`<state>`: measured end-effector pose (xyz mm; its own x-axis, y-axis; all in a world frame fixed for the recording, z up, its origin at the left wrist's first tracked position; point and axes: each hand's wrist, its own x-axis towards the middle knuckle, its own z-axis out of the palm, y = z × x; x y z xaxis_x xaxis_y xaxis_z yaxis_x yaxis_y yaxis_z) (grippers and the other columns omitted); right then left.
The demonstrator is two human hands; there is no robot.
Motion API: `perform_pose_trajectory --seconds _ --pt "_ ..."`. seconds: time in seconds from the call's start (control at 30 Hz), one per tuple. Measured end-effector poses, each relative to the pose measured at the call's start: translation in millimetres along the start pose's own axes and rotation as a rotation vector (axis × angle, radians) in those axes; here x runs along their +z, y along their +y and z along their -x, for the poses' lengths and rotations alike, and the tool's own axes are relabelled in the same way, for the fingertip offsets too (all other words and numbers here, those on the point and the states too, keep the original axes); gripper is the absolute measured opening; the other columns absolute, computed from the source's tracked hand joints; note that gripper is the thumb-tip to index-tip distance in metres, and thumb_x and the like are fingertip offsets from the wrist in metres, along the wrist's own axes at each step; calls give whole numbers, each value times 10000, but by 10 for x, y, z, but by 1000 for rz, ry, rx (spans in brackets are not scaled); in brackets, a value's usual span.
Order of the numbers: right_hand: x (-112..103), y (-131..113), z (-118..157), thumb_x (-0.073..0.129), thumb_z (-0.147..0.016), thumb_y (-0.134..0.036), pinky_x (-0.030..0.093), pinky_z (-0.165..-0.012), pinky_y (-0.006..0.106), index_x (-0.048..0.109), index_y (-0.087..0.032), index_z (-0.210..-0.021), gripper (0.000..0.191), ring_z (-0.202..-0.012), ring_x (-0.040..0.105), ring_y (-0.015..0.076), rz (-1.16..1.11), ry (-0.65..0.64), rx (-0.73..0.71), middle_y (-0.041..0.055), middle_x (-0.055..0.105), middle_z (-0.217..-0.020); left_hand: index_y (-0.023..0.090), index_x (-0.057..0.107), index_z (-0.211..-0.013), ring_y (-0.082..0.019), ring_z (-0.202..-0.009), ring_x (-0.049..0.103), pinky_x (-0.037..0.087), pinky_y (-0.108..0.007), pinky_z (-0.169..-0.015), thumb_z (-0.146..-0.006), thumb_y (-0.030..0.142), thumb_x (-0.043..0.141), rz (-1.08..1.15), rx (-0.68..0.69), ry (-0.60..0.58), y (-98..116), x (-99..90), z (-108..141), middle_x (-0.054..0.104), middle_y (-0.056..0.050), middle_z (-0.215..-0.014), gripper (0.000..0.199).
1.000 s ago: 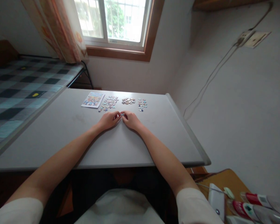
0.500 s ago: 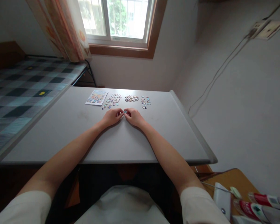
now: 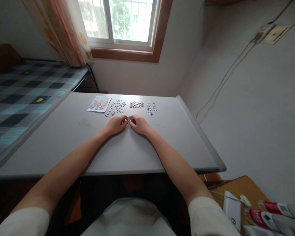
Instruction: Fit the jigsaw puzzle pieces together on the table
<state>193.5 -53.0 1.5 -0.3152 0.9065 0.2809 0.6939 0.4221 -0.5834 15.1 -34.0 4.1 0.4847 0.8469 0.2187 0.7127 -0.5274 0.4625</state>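
Observation:
My left hand [image 3: 117, 125] and my right hand [image 3: 139, 124] meet at the middle of the white table [image 3: 127, 154]. Small bluish puzzle pieces [image 3: 130, 119] are pinched between their fingertips, partly hidden by the fingers. Just beyond my hands lie three groups of pieces: spread rows [image 3: 117, 106] on the left, a heaped pile [image 3: 137, 105] in the centre, and a smaller spread group [image 3: 151, 108] on the right. A colourful picture sheet [image 3: 99, 104] rests flat to the left of the rows.
A bed with a checked cover [image 3: 39, 82] adjoins the table's left side. Behind is a window [image 3: 130, 21] with a curtain [image 3: 64, 32]. At the lower right, a wooden surface [image 3: 250, 185] holds a white device [image 3: 231, 209] and plastic bottles [image 3: 263, 219].
The view has shifted slightly, so the scene sits a little further left. My hands stay together at the same spot on the table, still holding the small pieces.

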Motion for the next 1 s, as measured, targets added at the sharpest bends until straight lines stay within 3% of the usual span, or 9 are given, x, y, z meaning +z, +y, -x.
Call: perform_pose_trajectory --seconds 1.0 --pt "-40 -47 18 504 -850 -212 392 -733 236 665 -150 -1052 265 -752 492 127 17 -47 18 35 574 -840 196 667 -849 -153 -606 559 354 -245 -569 -844 420 484 -39 1 -25 -24 9 -7 656 -25 -693 290"
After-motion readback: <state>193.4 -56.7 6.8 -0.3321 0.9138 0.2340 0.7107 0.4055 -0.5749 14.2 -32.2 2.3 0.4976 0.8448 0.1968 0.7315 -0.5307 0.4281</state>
